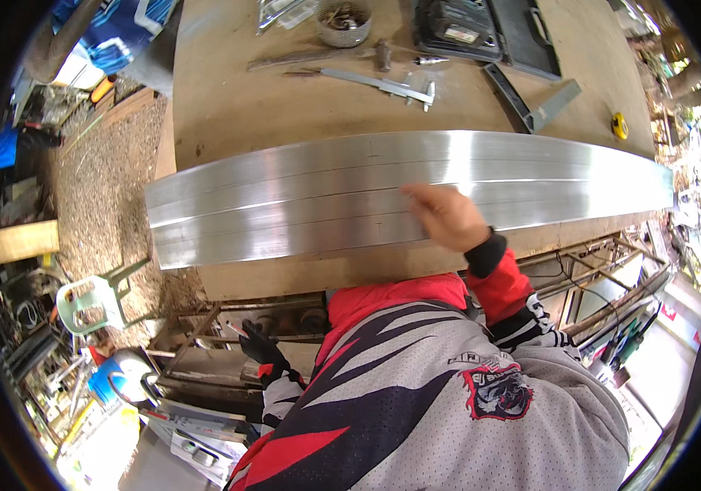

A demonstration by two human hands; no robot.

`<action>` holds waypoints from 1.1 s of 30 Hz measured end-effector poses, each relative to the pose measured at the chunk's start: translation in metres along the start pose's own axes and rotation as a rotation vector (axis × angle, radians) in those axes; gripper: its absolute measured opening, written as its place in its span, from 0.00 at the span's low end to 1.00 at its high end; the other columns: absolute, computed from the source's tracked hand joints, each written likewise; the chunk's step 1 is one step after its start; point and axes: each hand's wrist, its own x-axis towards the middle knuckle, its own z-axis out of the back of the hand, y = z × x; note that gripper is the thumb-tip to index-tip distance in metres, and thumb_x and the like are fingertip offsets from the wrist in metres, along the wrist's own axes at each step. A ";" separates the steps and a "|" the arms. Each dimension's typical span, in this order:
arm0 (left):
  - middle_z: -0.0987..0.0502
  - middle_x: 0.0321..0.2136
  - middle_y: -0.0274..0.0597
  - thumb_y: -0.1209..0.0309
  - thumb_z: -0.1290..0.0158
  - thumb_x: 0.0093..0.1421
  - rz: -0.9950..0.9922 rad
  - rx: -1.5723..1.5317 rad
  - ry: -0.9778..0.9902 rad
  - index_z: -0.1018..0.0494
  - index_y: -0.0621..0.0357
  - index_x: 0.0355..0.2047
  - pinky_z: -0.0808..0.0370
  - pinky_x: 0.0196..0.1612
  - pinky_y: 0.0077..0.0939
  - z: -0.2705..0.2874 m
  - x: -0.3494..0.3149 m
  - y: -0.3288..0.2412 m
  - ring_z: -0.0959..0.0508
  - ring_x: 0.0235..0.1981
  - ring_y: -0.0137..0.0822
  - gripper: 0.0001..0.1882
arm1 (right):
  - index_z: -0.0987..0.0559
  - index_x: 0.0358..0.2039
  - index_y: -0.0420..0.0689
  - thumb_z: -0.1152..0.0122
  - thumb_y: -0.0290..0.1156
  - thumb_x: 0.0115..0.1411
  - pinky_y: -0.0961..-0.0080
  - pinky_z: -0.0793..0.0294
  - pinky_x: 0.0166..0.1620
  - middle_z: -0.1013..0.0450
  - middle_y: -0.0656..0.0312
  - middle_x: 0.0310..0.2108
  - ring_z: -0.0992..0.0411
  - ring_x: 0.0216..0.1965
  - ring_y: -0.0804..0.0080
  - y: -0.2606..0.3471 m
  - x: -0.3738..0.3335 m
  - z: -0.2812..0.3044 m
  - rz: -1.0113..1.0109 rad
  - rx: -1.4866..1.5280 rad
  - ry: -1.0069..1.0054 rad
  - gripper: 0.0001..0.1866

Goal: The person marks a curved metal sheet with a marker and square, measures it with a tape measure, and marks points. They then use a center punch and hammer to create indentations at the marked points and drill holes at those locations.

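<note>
Long, shiny metal bars [301, 184] lie side by side across the table, with fine lines running lengthwise and small cross marks near the middle. My bare right hand [451, 219] is over the bars, right of the middle. Its fingertips point left and are blurred, so I cannot tell whether they touch the metal or hold anything. Low at my left side, away from the table top, my left hand [263, 344] wears a black glove. Its fingers are closed on a thin, pale stick [236, 329] with a reddish part; its exact kind is unclear.
Behind the bars on the wooden table [236, 106] lie a caliper [375, 82], a hammer [382, 56], a square [534, 102], a yellow tape measure [619, 126], a mesh basket [344, 24] and an open tool case [465, 29]. A pale green stool [88, 304] stands left; another person's leg shows upper left.
</note>
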 end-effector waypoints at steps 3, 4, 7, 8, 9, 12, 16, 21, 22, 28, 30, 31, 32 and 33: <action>0.20 0.41 0.50 0.48 0.48 0.67 0.019 0.063 0.044 0.29 0.55 0.57 0.25 0.21 0.36 -0.003 0.013 0.011 0.20 0.31 0.40 0.28 | 0.25 0.58 0.51 0.39 0.34 0.54 0.53 0.23 0.30 0.20 0.52 0.28 0.21 0.27 0.51 0.026 -0.015 -0.027 0.082 -0.323 0.201 0.27; 0.20 0.41 0.49 0.49 0.48 0.67 -0.070 0.145 0.127 0.29 0.55 0.57 0.25 0.22 0.36 -0.011 0.018 0.010 0.20 0.31 0.40 0.27 | 0.28 0.60 0.53 0.40 0.37 0.53 0.52 0.23 0.30 0.19 0.51 0.29 0.20 0.29 0.51 0.034 -0.019 -0.033 0.006 -0.425 0.411 0.31; 0.21 0.39 0.47 0.50 0.48 0.67 -0.121 0.168 0.249 0.29 0.54 0.57 0.25 0.22 0.35 -0.051 0.021 -0.001 0.21 0.29 0.39 0.26 | 0.28 0.61 0.52 0.46 0.36 0.56 0.53 0.24 0.29 0.20 0.53 0.26 0.20 0.28 0.50 0.046 -0.022 -0.050 -0.041 -0.549 0.496 0.29; 0.21 0.39 0.47 0.51 0.48 0.67 -0.132 0.175 0.273 0.29 0.54 0.56 0.25 0.22 0.35 -0.066 0.020 -0.006 0.21 0.29 0.38 0.25 | 0.28 0.61 0.51 0.46 0.36 0.56 0.54 0.23 0.30 0.20 0.53 0.26 0.20 0.29 0.50 0.046 -0.021 -0.052 -0.047 -0.584 0.518 0.29; 0.21 0.38 0.46 0.51 0.49 0.67 -0.131 0.176 0.286 0.29 0.54 0.56 0.25 0.22 0.35 -0.075 0.019 -0.012 0.21 0.29 0.38 0.25 | 0.27 0.61 0.53 0.46 0.35 0.56 0.54 0.23 0.30 0.20 0.53 0.27 0.20 0.30 0.50 0.045 -0.022 -0.050 -0.004 -0.575 0.483 0.29; 0.22 0.37 0.44 0.52 0.49 0.67 -0.123 0.176 0.317 0.29 0.53 0.56 0.25 0.22 0.35 -0.098 0.017 -0.023 0.22 0.27 0.37 0.23 | 0.27 0.61 0.56 0.45 0.36 0.57 0.54 0.23 0.31 0.20 0.55 0.27 0.20 0.29 0.51 0.033 -0.015 -0.034 0.077 -0.524 0.476 0.28; 0.23 0.35 0.41 0.54 0.49 0.67 -0.122 0.199 0.369 0.29 0.52 0.55 0.26 0.23 0.34 -0.131 0.009 -0.034 0.24 0.25 0.36 0.21 | 0.24 0.59 0.58 0.41 0.39 0.58 0.56 0.22 0.30 0.20 0.55 0.27 0.21 0.28 0.53 0.000 -0.010 0.021 0.026 -0.357 0.155 0.26; 0.24 0.32 0.38 0.56 0.49 0.68 -0.117 0.171 0.414 0.28 0.51 0.54 0.26 0.23 0.34 -0.164 -0.045 -0.055 0.25 0.23 0.34 0.19 | 0.19 0.51 0.58 0.39 0.36 0.53 0.55 0.21 0.36 0.20 0.54 0.40 0.21 0.39 0.55 -0.154 -0.022 0.186 0.010 -0.331 -0.562 0.22; 0.24 0.32 0.38 0.57 0.49 0.68 -0.105 0.142 0.413 0.28 0.51 0.54 0.26 0.23 0.34 -0.159 -0.061 -0.057 0.26 0.23 0.34 0.19 | 0.19 0.49 0.56 0.39 0.35 0.53 0.55 0.21 0.36 0.21 0.54 0.44 0.22 0.40 0.56 -0.201 -0.020 0.235 0.059 -0.428 -0.618 0.21; 0.25 0.29 0.34 0.59 0.49 0.68 0.026 -0.179 0.290 0.28 0.49 0.53 0.26 0.24 0.33 -0.042 -0.160 0.025 0.27 0.20 0.32 0.16 | 0.32 0.60 0.53 0.40 0.44 0.59 0.60 0.27 0.47 0.30 0.54 0.55 0.29 0.50 0.59 -0.466 -0.041 0.492 -0.416 -0.881 -0.369 0.29; 0.26 0.28 0.32 0.60 0.49 0.68 -0.016 -0.266 0.287 0.28 0.49 0.52 0.27 0.24 0.33 -0.033 -0.175 0.049 0.28 0.19 0.31 0.15 | 0.38 0.64 0.53 0.40 0.48 0.60 0.62 0.29 0.52 0.34 0.53 0.60 0.31 0.55 0.59 -0.531 -0.032 0.522 -0.590 -1.035 -0.426 0.35; 0.26 0.27 0.32 0.61 0.49 0.69 -0.049 -0.268 0.264 0.28 0.49 0.52 0.27 0.24 0.33 -0.029 -0.181 0.058 0.28 0.19 0.31 0.15 | 0.41 0.67 0.53 0.40 0.50 0.60 0.63 0.30 0.54 0.36 0.53 0.62 0.33 0.58 0.60 -0.560 -0.028 0.531 -0.674 -1.088 -0.446 0.37; 0.26 0.27 0.31 0.61 0.49 0.69 -0.093 -0.223 0.233 0.28 0.49 0.52 0.27 0.24 0.32 -0.026 -0.187 0.063 0.29 0.18 0.31 0.14 | 0.43 0.69 0.53 0.40 0.52 0.61 0.64 0.31 0.57 0.38 0.52 0.65 0.34 0.60 0.60 -0.585 -0.025 0.538 -0.758 -1.140 -0.443 0.40; 0.27 0.25 0.31 0.61 0.49 0.69 -0.155 -0.159 0.194 0.27 0.50 0.50 0.29 0.23 0.31 -0.021 -0.195 0.068 0.30 0.17 0.30 0.13 | 0.46 0.71 0.53 0.40 0.54 0.61 0.65 0.32 0.59 0.40 0.52 0.67 0.35 0.62 0.60 -0.605 -0.029 0.546 -0.820 -1.159 -0.447 0.43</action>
